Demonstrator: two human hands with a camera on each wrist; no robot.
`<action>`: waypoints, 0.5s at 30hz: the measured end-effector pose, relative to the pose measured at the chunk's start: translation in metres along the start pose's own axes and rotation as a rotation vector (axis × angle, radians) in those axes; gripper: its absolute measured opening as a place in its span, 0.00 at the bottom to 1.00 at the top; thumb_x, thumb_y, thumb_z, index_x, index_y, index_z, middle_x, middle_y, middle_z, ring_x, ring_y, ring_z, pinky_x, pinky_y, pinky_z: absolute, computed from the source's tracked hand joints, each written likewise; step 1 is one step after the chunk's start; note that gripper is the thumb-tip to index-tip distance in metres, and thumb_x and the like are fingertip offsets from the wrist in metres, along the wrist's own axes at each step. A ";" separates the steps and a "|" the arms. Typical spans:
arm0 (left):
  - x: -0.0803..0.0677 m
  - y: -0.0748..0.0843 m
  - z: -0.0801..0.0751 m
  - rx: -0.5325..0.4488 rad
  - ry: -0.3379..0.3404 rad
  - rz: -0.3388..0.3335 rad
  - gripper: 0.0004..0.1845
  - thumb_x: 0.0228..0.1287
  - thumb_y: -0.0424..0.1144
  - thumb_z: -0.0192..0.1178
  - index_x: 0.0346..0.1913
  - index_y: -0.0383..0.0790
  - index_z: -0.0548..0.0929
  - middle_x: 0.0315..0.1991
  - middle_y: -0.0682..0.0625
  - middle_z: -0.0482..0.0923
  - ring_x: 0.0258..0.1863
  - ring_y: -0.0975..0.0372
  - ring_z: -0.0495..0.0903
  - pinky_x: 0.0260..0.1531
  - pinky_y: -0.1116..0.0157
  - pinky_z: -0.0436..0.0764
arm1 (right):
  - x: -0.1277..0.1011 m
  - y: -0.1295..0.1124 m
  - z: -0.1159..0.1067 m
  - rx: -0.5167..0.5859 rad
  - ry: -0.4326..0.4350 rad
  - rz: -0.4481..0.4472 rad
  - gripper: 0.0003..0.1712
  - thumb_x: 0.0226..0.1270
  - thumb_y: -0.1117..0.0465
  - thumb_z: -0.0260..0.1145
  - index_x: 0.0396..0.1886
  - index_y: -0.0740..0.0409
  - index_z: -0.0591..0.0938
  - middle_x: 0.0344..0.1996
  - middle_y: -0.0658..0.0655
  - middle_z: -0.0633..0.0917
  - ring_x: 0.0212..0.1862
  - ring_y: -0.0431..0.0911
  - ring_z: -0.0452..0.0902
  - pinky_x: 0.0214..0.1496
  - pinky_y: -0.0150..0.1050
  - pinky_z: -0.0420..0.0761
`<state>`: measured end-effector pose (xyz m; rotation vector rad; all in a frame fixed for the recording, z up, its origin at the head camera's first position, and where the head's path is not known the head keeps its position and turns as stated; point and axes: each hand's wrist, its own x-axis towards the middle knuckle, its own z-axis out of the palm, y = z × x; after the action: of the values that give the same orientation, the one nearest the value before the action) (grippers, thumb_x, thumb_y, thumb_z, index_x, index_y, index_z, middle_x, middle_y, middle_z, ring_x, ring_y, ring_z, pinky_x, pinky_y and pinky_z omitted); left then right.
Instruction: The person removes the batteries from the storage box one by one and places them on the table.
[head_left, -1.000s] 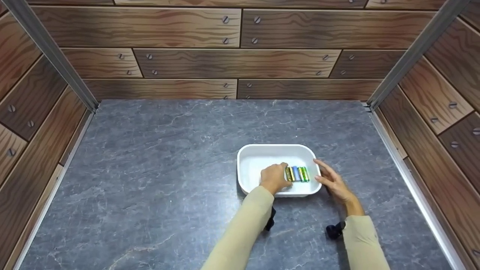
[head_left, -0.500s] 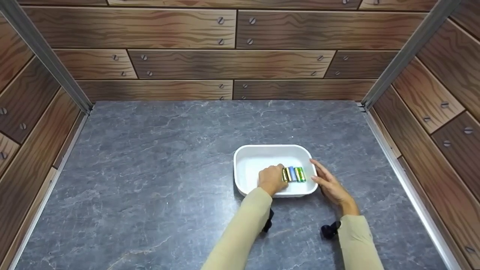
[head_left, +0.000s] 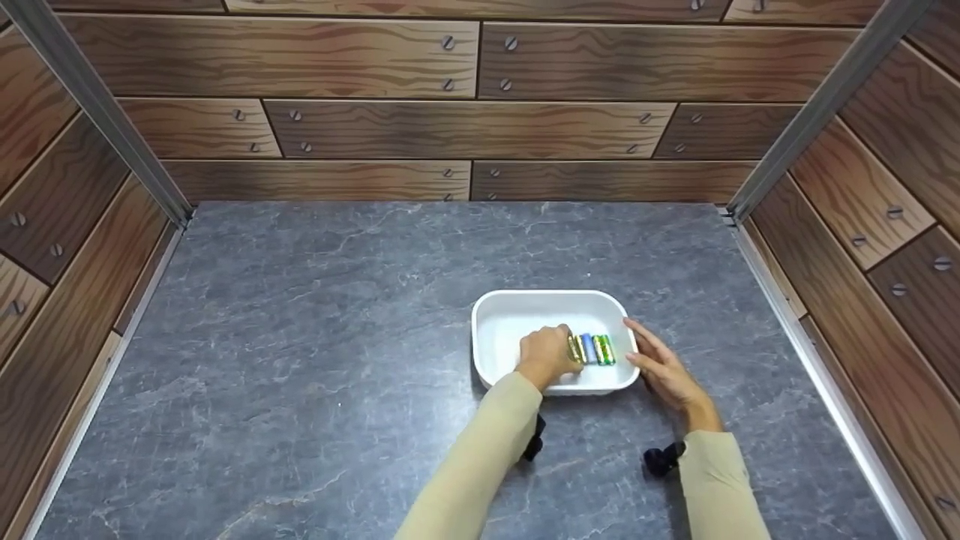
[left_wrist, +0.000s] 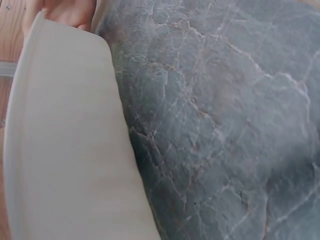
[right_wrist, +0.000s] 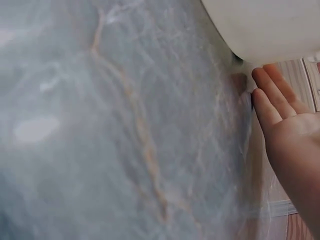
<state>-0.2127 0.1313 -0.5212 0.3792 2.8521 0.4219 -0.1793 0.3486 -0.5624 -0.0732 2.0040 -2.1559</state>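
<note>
Gripping: left hand (head_left: 546, 355) pinches gold battery (head_left: 575, 349) in tray (head_left: 525, 315)
Right hand (head_left: 664, 367): fingers straight, steadying tray's right rim
Row: other batteries (head_left: 598, 349) beside it
Advice: lift straight up, avoid nudging neighbours

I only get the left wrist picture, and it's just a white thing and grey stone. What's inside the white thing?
Observer: Batteries, lying side by side in the white tray.
Operator: Who's touching them?
Observer: The left hand, fingers curled round the gold battery at the row's left end.
Operator: Where's the other hand?
Observer: The right hand lies flat with straight fingers beside the tray's right rim; actual contact is unclear.
</note>
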 end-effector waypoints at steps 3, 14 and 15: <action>-0.002 -0.001 -0.004 -0.007 0.004 0.021 0.25 0.48 0.58 0.71 0.47 0.50 0.81 0.41 0.54 0.86 0.41 0.60 0.85 0.39 0.63 0.82 | 0.001 0.000 -0.001 0.011 -0.014 -0.017 0.38 0.67 0.71 0.58 0.74 0.65 0.55 0.58 0.36 0.75 0.61 0.29 0.72 0.59 0.26 0.74; -0.008 -0.015 -0.020 -0.034 0.097 0.116 0.29 0.46 0.61 0.71 0.53 0.55 0.82 0.43 0.52 0.87 0.42 0.60 0.86 0.34 0.63 0.82 | 0.003 -0.001 -0.003 0.004 -0.029 -0.012 0.39 0.67 0.72 0.57 0.75 0.68 0.52 0.58 0.35 0.76 0.60 0.29 0.73 0.56 0.29 0.77; -0.009 -0.016 -0.021 -0.041 0.100 0.122 0.29 0.46 0.60 0.71 0.53 0.55 0.82 0.43 0.52 0.87 0.42 0.59 0.86 0.35 0.63 0.82 | 0.004 -0.001 -0.003 0.004 -0.034 -0.012 0.39 0.67 0.72 0.57 0.75 0.68 0.51 0.58 0.34 0.76 0.60 0.29 0.73 0.56 0.29 0.77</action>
<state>-0.2130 0.1083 -0.5052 0.5408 2.9210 0.5350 -0.1835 0.3510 -0.5623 -0.1210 1.9852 -2.1514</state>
